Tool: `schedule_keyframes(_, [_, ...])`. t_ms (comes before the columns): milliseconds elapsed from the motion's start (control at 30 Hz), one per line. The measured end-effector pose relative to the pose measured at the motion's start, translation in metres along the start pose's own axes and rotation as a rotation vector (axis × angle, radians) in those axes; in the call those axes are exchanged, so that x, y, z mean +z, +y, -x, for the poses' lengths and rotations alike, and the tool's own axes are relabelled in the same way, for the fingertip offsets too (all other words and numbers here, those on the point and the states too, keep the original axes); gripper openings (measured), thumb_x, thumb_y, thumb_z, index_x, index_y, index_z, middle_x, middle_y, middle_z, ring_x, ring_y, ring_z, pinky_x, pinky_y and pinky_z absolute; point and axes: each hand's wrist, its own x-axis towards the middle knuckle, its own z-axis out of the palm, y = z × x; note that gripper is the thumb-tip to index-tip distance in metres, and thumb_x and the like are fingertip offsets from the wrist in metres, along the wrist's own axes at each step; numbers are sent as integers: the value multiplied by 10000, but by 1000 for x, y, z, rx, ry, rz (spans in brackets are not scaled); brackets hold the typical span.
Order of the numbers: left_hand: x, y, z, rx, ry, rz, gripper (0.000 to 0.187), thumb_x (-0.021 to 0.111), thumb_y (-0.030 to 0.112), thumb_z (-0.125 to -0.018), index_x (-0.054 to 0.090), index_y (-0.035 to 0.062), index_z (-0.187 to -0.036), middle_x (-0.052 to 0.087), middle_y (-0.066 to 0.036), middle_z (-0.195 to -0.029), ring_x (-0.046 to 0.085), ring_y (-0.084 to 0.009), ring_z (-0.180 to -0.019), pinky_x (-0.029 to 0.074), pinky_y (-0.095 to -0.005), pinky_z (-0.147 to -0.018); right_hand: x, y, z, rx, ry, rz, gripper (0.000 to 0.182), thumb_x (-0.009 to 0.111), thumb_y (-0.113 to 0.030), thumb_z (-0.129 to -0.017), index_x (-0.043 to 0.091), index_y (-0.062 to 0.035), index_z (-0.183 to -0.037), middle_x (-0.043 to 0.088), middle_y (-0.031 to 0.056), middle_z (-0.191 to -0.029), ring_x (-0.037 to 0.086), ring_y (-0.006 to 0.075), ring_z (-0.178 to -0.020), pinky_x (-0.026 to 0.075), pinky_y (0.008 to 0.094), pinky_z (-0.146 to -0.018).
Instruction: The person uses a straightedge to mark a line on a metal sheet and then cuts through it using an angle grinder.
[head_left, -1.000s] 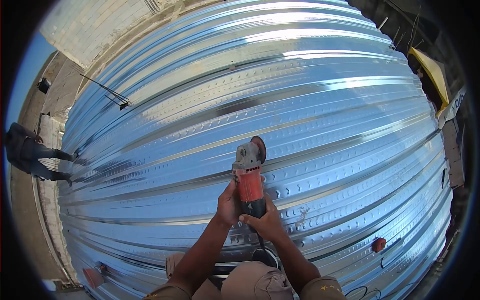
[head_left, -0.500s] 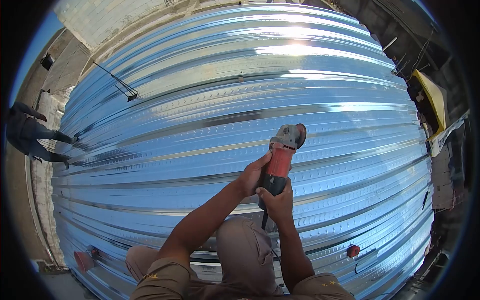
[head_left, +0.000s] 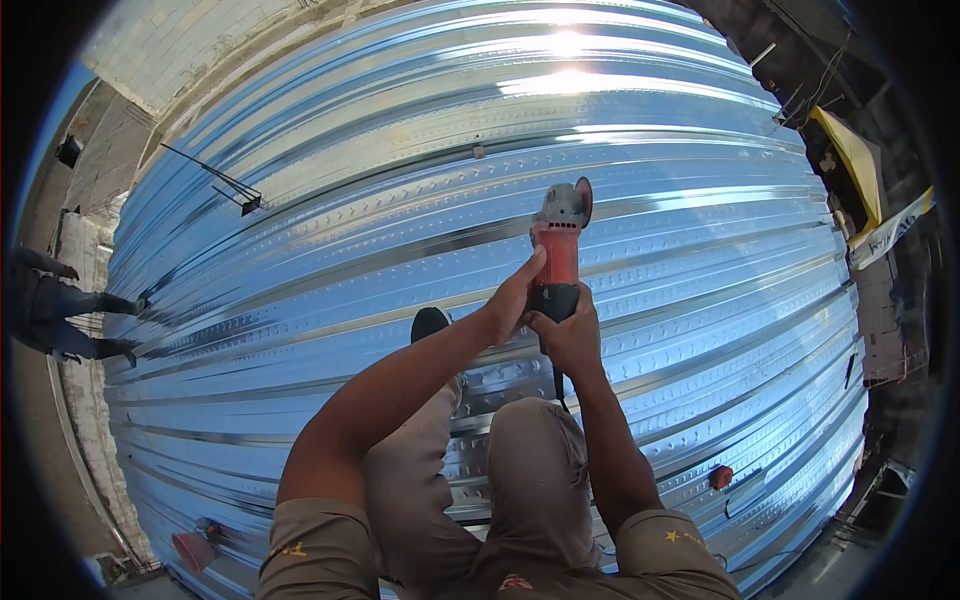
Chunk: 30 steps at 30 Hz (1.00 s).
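Both my hands grip a red and black angle grinder (head_left: 560, 252), held out in front of me above the metal decking. My left hand (head_left: 518, 297) is wrapped around the side of its red body, thumb up along the casing. Lower down, my right hand (head_left: 572, 335) is closed on the black rear handle. The grinder's disc (head_left: 584, 202) faces right at the top of the grey head. From the handle's end a dark cord (head_left: 558, 380) hangs toward my knee. Whether the disc spins cannot be made out.
Ribbed shiny metal decking (head_left: 400, 270) spreads all around me. A person (head_left: 65, 305) stands at the left edge. A black-ended metal frame (head_left: 250, 203) lies far left. Near my legs are a red object (head_left: 720, 477) and a reddish bucket-like container (head_left: 193, 550). Yellow sheeting (head_left: 850, 170) hangs at the right edge.
The grinder and both hands have moved up and forward, away from my body. My left leg has come forward, with its shoe now showing. The view has shifted slightly.
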Motion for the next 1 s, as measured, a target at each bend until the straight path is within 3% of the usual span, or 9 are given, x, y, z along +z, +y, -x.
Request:
schedule_keyframes(100, [-36,8,-10,9,0,-88,649,365,636,-1020,507,98,-1355,610,-77,-1247,593,-195,-1156,469,-388,-1005,22,-13,-34,-52,26,110,688,809,-188,-696,474,73,-1239,642,204,-1021,668,308,-917,534,403,-823])
schedule_keyframes(167, [-52,17,-8,5,90,-107,622,440,629,-999,492,103,-1328,637,-58,-1135,650,-168,-1000,507,-342,-954,38,-19,-60,-41,22,87,717,800,-199,-707,459,56,-1283,650,215,-1056,680,340,-953,532,421,-840])
schedule_keyframes(333, [-158,-1,-27,-62,106,-158,713,453,625,-994,395,88,-1459,563,-114,-1324,564,-235,-1249,448,-426,-1049,104,-1,-150,31,15,189,689,754,-221,-709,455,-2,-1290,657,248,-1096,661,439,-1031,513,500,-883])
schedule_keyframes(467, [-249,-2,-23,57,424,-666,763,576,529,-977,344,40,-1515,448,-229,-1475,469,-337,-1360,376,-474,-1119,157,18,-225,13,-13,271,724,734,-209,-676,449,-2,-1309,627,266,-1152,648,455,-1038,514,509,-903])
schedule_keyframes(533, [-289,-11,4,-95,663,-1143,765,627,488,-958,376,-4,-1488,430,-286,-1470,435,-400,-1376,353,-472,-1136,173,24,-250,49,-17,309,774,735,-230,-681,428,-2,-1353,628,259,-1169,644,449,-1060,509,503,-922])
schedule_keyframes(600, [-326,-24,45,-55,675,-1400,779,642,483,-944,391,-33,-1470,401,-318,-1471,406,-441,-1386,359,-461,-1132,188,34,-271,72,-52,351,862,734,-252,-683,377,-3,-1428,611,252,-1211,643,443,-1076,509,502,-947])
schedule_keyframes(833, [-344,-66,155,-328,691,-1360,722,656,362,-955,365,-51,-1471,389,-301,-1484,395,-425,-1392,365,-467,-1130,203,62,-287,60,-114,412,774,718,-204,-715,372,-1,-1376,565,249,-1254,656,443,-1037,536,524,-898])
schedule_keyframes(867, [-345,-67,165,-358,657,-1359,716,648,357,-960,359,-40,-1482,393,-291,-1490,411,-407,-1389,413,-451,-1097,205,65,-284,24,-102,406,776,717,-203,-722,366,-3,-1384,565,249,-1246,663,438,-1025,542,521,-882])
schedule_keyframes(1000, [-320,-33,187,-465,576,-1458,709,636,376,-961,373,-37,-1473,383,-295,-1502,394,-425,-1402,384,-466,-1120,204,64,-264,76,-179,315,787,717,-190,-735,343,0,-1401,568,246,-1210,678,432,-981,559,513,-836])
